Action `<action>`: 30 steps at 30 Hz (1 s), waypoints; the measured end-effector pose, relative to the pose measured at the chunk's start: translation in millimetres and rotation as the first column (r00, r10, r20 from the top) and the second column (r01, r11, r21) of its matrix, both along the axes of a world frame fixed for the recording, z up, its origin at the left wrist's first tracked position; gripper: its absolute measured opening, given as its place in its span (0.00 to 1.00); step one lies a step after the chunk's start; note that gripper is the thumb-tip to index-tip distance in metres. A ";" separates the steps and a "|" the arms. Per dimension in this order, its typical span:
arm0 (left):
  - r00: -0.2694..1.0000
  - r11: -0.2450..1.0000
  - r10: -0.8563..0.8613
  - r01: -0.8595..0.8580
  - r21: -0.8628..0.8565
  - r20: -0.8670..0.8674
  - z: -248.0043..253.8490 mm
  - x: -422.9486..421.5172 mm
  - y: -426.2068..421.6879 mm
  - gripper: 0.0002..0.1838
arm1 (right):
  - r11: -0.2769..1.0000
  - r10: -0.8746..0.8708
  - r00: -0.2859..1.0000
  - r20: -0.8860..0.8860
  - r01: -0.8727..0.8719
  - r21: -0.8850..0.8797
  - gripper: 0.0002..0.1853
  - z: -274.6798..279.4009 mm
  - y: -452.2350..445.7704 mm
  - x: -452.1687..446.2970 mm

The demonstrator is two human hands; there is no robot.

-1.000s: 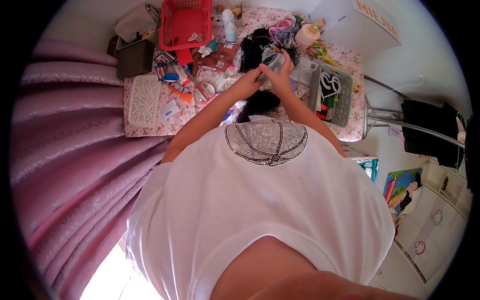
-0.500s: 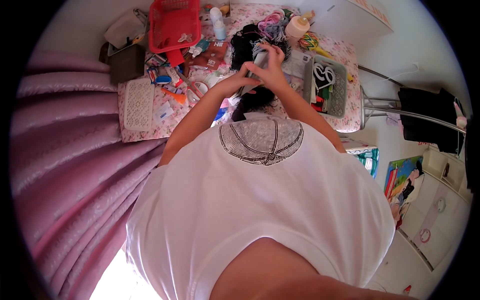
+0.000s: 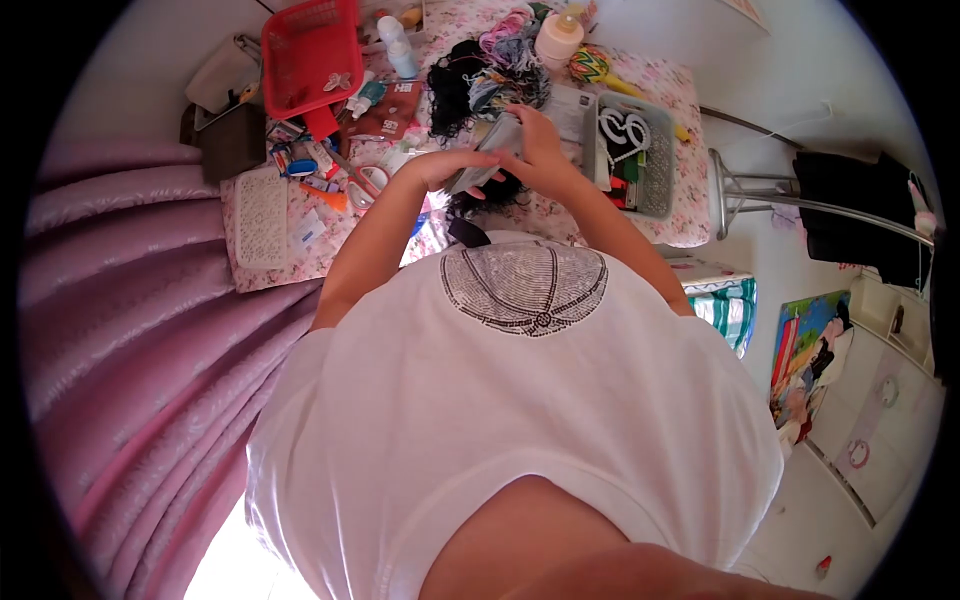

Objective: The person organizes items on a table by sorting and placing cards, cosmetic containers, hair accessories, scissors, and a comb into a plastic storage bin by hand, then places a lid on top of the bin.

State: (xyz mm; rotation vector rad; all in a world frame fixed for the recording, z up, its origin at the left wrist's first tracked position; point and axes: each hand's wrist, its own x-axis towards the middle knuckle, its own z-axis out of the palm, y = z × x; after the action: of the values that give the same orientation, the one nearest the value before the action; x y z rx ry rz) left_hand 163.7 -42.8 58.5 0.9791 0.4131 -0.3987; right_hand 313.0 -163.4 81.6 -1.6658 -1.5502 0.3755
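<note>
My left hand (image 3: 450, 168) and my right hand (image 3: 538, 150) are closed round a flat grey, see-through-looking thing (image 3: 492, 138), one from each side. Its exact kind cannot be made out. The right fingers curl over its far end, while the left fingers grip the nearer end. Just beyond it lies a tangle of black yarn (image 3: 455, 88) beside a multicoloured grey yarn bundle (image 3: 510, 88). More black strands (image 3: 492, 198) hang below my hands, near my shirt.
A grey basket (image 3: 657, 160) with a beaded white heart stands at the right of the flowered table (image 3: 680, 85). Scissors (image 3: 368, 182), a white lattice tray (image 3: 262, 218) and a red basket (image 3: 312, 60) are at the left. A peach bottle (image 3: 558, 40) stands at the back.
The view has shifted, so the table items appear further left. My hands stay on the grey thing, which is now tilted and shows more of its flat face.
</note>
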 end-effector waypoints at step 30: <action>0.962 0.149 -0.035 -0.263 0.953 0.271 -51.2 244.5 -132.3 0.15 | 0.743 -0.548 0.409 -0.730 0.638 -0.200 0.18 -65.8 -136.8 224.9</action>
State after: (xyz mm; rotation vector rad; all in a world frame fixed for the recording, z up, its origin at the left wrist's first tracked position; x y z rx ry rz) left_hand 408.1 -175.1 7.3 2.3120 0.5324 0.2639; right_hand 538.0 -300.1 15.8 -1.5405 -0.2733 0.4922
